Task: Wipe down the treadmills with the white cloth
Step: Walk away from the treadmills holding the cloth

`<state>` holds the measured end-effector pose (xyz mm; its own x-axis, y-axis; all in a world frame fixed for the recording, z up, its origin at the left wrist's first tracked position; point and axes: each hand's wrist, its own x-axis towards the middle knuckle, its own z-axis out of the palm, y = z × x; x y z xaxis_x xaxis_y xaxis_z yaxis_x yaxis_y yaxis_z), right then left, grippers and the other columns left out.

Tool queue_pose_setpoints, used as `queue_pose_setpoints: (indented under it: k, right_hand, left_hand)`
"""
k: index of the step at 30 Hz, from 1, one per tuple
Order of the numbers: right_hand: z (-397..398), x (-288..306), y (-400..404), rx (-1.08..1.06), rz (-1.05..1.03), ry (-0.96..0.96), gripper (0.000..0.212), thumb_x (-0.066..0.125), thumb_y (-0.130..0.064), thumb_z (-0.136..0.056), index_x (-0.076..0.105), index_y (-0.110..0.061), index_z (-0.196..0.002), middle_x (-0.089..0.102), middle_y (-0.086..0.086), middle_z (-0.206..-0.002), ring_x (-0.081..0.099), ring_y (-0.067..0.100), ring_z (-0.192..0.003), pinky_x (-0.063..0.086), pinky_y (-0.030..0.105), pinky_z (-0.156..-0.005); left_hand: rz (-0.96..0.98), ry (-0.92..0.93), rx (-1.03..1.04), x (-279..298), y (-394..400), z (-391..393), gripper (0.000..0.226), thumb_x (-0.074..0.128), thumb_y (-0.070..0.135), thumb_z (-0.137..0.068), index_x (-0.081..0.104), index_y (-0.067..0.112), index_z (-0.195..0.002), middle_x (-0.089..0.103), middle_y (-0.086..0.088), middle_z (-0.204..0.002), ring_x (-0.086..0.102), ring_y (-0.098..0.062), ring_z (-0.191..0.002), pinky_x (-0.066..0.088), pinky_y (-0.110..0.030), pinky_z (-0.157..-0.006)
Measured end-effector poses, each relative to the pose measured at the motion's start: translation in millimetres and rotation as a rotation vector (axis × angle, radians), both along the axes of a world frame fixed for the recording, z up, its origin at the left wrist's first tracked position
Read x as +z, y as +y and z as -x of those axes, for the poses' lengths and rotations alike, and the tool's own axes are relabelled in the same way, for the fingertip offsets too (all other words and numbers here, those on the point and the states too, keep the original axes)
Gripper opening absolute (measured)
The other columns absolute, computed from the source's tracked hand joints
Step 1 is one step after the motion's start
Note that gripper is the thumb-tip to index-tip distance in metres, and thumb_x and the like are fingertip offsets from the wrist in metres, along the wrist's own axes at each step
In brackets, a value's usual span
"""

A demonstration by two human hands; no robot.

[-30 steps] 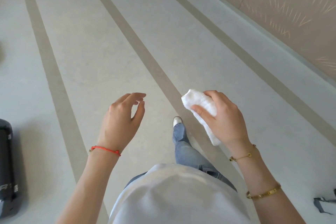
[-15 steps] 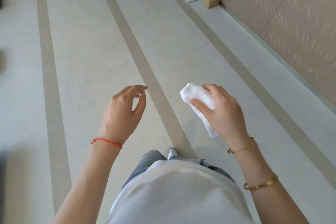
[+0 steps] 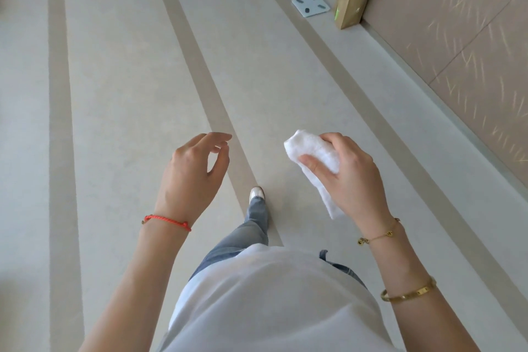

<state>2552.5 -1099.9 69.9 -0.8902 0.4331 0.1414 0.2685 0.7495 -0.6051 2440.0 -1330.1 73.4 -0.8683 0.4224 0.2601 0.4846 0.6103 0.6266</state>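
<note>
From the head view, your right hand grips the cloth, thumb pinning the folded wad, its tail hanging below your palm. Your left hand hovers beside it, holding nothing, fingers loosely curled. Far ahead, a bag stands by the wall, just beside a scale on the floor.

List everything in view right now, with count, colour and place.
cloth: one, white, gripped in the right hand
bag: one, brown paper, upright on the ledge by the wall, upper right
scale: one, pale blue-white, flat on the floor just left of the bag
floor: grey with darker stripes
wall: brown panels, right side
treadmill: none in view
left hand: loosely curled, holding nothing, red cord at the wrist
right hand: holds the cloth, gold bracelets on the arm
</note>
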Motion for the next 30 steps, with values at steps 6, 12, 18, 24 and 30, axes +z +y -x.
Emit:
queue_pose_setpoints:
  k: [6, 12, 18, 24, 30]
  right_hand:
    - [153, 17, 66, -0.017, 0.010, 0.030, 0.042, 0.057, -0.062, -0.086, 0.058, -0.028, -0.110, 0.063, -0.011, -0.100, 0.059, 0.011, -0.085, 0.052, 0.034, -0.068]
    - [267, 20, 121, -0.058, 0.041, 0.034, 0.043, 0.058, -0.062, -0.085, 0.058, -0.028, -0.110, 0.062, -0.012, -0.101, 0.058, 0.008, -0.087, 0.052, 0.034, -0.070]
    - [378, 4, 177, -0.057, 0.036, 0.011, 0.041, 0.055, -0.064, -0.085, 0.057, -0.029, -0.106, 0.061, -0.011, -0.095, 0.058, 0.009, -0.082, 0.050, 0.030, -0.066]
    - [508, -6, 259, -0.051, 0.025, 0.015, 0.041, 0.056, -0.064, -0.086, 0.057, -0.029, -0.107, 0.062, -0.011, -0.095, 0.058, 0.010, -0.081, 0.051, 0.035, -0.066]
    - [641, 14, 347, -0.017, -0.009, 0.039, 0.039, 0.056, -0.064, -0.086, 0.055, -0.031, -0.107, 0.061, -0.013, -0.094, 0.058, 0.007, -0.079, 0.051, 0.031, -0.064]
  left_hand:
    - [-0.022, 0.027, -0.023, 12, 60, 153, 0.021, 0.057, 0.012, -0.095, 0.070, 0.015, -0.111, 0.070, 0.003, -0.097, 0.068, -0.011, -0.090, 0.054, -0.033, -0.079]
    - [-0.030, 0.039, -0.056, 18, 117, 276, 0.020, 0.058, 0.011, -0.095, 0.069, 0.015, -0.111, 0.071, 0.002, -0.097, 0.068, -0.011, -0.090, 0.056, -0.037, -0.078]
    - [0.002, 0.021, -0.072, 4, 180, 388, 0.020, 0.059, 0.011, -0.094, 0.069, 0.016, -0.111, 0.071, 0.003, -0.097, 0.068, -0.011, -0.089, 0.056, -0.036, -0.077]
    - [0.006, 0.010, -0.040, -3, 260, 516, 0.020, 0.059, 0.011, -0.094, 0.070, 0.015, -0.111, 0.071, 0.002, -0.095, 0.069, -0.014, -0.089, 0.056, -0.038, -0.076]
    - [-0.034, 0.033, -0.012, 13, 343, 643, 0.021, 0.057, 0.014, -0.095, 0.069, 0.017, -0.111, 0.071, 0.004, -0.098, 0.069, -0.012, -0.091, 0.057, -0.039, -0.076]
